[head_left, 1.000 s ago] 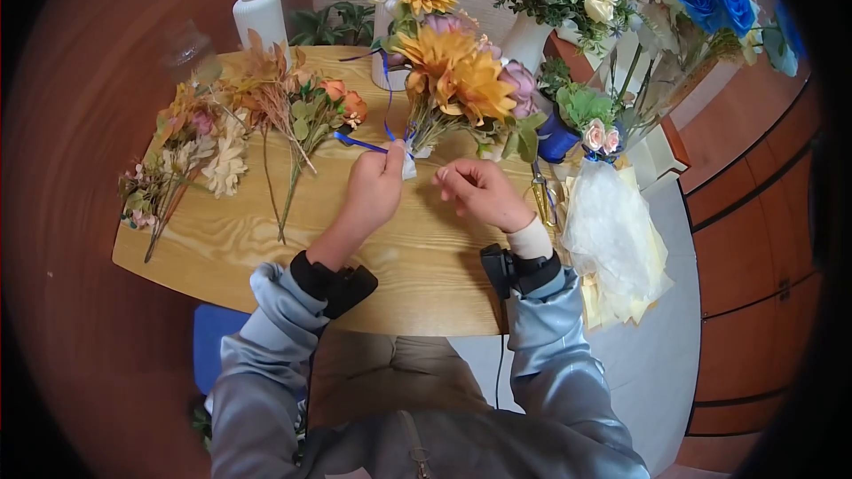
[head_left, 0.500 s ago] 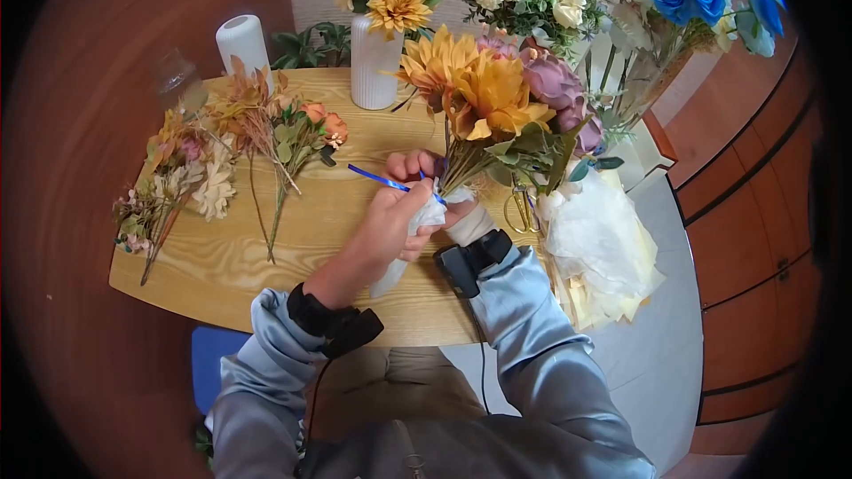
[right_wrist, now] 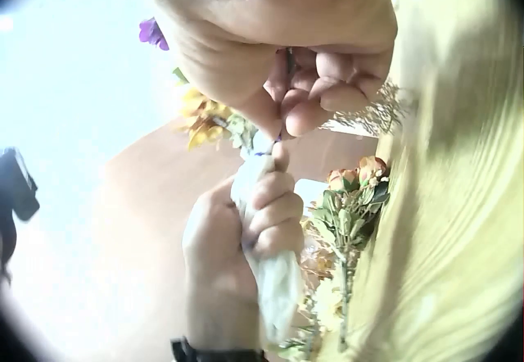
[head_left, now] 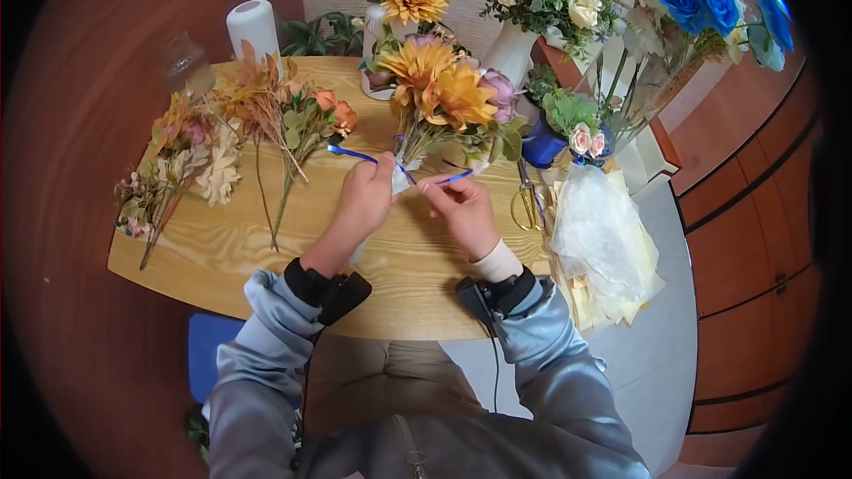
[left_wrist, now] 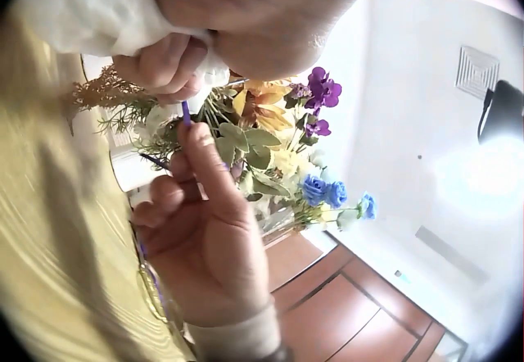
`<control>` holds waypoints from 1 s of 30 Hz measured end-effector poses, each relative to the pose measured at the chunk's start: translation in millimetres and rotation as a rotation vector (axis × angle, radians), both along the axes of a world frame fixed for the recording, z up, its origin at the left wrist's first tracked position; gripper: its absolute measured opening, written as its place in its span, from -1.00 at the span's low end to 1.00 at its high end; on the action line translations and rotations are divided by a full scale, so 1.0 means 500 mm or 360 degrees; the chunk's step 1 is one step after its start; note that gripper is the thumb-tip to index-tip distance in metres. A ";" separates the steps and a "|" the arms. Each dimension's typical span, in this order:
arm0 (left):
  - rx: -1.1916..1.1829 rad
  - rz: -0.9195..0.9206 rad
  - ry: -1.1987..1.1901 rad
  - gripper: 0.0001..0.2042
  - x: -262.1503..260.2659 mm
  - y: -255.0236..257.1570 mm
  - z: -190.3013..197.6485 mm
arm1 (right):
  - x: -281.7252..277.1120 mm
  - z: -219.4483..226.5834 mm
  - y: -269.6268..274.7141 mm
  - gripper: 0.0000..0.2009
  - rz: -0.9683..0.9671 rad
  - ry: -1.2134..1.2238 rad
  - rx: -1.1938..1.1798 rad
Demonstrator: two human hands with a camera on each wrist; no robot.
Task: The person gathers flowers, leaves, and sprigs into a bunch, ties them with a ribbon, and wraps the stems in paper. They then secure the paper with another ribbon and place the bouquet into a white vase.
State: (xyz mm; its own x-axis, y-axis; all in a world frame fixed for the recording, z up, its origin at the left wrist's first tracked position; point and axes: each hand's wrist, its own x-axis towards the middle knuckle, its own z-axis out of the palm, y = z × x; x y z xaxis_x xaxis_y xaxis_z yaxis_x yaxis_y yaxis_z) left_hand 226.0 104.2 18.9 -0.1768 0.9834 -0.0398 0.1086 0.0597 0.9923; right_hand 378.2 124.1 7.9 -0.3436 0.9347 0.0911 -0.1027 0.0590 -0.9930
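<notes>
The white-wrapped stems (right_wrist: 280,292) of the bouquet (head_left: 437,87) are held over the bench (head_left: 404,288) by the left hand (head_left: 366,193), whose grip is closed, with the fingers curled round the wrap. The blue ribbon (head_left: 352,154) is looped at the stems, and part of it is pinched between thumb and forefinger of the right hand (head_left: 469,215), the other fingers being bent. Beyond the right hand, gold-handled scissors (head_left: 527,206) are seen near the white sheets (head_left: 595,226); loose flower sprays (head_left: 213,146) are laid at the left.
</notes>
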 end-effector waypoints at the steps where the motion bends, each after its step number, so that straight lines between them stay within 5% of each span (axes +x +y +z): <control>1: -0.0008 -0.0004 -0.0001 -0.57 0.001 0.002 -0.004 | 0.001 -0.004 -0.003 -0.91 -0.0004 -0.0001 -0.0008; 4: 0.0084 0.0070 0.0121 -0.57 0.007 0.004 -0.012 | 0.002 0.011 -0.018 -0.91 -0.0034 -0.0505 0.0847; 7: 0.0044 0.0051 0.0113 -0.58 0.013 0.004 -0.023 | -0.011 0.009 -0.009 -0.90 0.0004 -0.0179 0.1039; 10: 0.0104 0.0093 0.0432 -0.62 0.020 0.006 -0.037 | -0.017 0.032 -0.007 -0.86 0.0171 0.0021 0.0522; 12: 0.0147 0.0019 0.0814 -0.68 0.027 -0.004 -0.028 | -0.026 0.043 0.005 -0.84 0.0092 -0.0190 0.0733; 15: 0.0451 -0.0079 0.0596 -0.77 0.041 -0.021 -0.033 | -0.028 0.077 -0.007 -0.80 0.0108 -0.0506 0.0798; 19: 0.0320 -0.0080 0.0710 -0.72 0.045 -0.027 -0.026 | -0.035 0.070 0.003 -0.80 0.0145 -0.0835 0.0742; 22: 0.0249 -0.0009 0.0851 -0.77 0.044 -0.021 -0.037 | -0.040 0.043 0.021 -0.82 0.0080 -0.0613 0.0890; 30: 0.0418 -0.0023 0.0293 -0.71 0.046 -0.007 -0.082 | -0.037 0.032 0.027 -0.85 0.0134 -0.0178 0.0581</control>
State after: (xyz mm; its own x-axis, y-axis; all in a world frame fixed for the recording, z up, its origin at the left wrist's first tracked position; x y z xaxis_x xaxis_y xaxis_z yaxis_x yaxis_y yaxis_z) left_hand 249.2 100.7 -22.0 -0.1433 0.9584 0.2469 0.2869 -0.1985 0.9372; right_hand 359.6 137.7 23.7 -0.4441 0.8160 0.3700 -0.0145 0.4063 -0.9136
